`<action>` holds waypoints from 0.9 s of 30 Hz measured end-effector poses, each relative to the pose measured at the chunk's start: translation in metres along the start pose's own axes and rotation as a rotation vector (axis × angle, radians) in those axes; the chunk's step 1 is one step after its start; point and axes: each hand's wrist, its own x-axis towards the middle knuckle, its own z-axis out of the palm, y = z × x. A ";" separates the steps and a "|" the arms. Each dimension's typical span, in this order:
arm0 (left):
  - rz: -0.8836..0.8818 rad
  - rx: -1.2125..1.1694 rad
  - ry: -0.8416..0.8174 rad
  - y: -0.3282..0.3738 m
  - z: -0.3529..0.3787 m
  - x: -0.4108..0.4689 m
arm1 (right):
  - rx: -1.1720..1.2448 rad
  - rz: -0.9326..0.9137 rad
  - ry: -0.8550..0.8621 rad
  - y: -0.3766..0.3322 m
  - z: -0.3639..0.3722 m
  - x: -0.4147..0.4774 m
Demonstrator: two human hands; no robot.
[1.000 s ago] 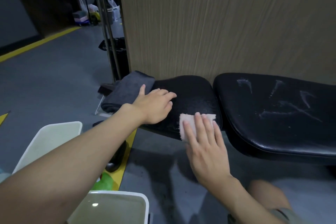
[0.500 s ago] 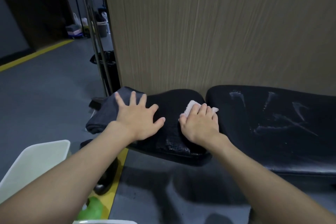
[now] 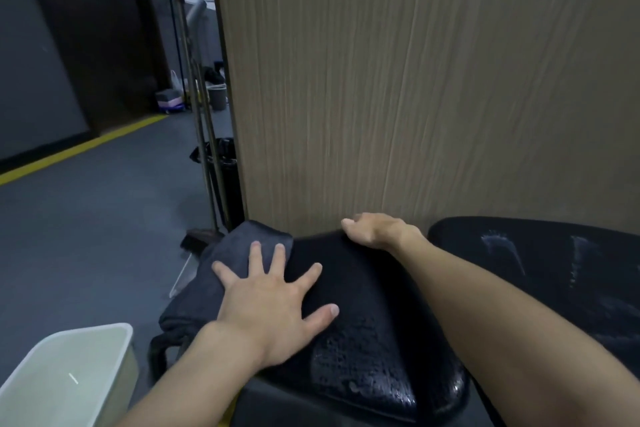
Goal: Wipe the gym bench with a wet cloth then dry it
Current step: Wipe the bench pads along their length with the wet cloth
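— Head view. Left hand (image 3: 273, 308)?

— Pressed flat, palm down, on the black seat pad (image 3: 363, 340) of the gym bench. Fingers (image 3: 278, 253) spread wide, gripping nothing. Thumb out to the right on bare vinyl; the three middle fingertips resting on a folded dark grey towel (image 3: 221, 253).

— And the towel itself?

— Draped over the pad's left end, under and beyond those fingertips, hanging off the side left of the little finger.

— Right hand (image 3: 375, 230)?

— Reached across to the pad's far edge, knuckles up, curled over the rim just short of the wood-grain panel (image 3: 415, 80). Fingertips hidden behind the edge. Cannot tell whether wrapped round anything, or how tightly closed.

— Condition of the bench?

— Beaded with water droplets (image 3: 363, 367) just below and right of the left thumb, towards the pad's near edge. Second black pad (image 3: 540, 270) lying right of the right wrist, apart from the first by a narrow gap, marked with pale wet streaks.

— Anything else around the hands?

— White plastic tub (image 3: 86, 328) on the grey floor, below and left of the left forearm. Yellow floor line (image 3: 79, 149) far off, well beyond the left fingertips.
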 end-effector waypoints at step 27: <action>0.003 -0.069 0.003 -0.003 -0.008 -0.002 | -0.177 0.002 0.546 0.003 0.103 -0.191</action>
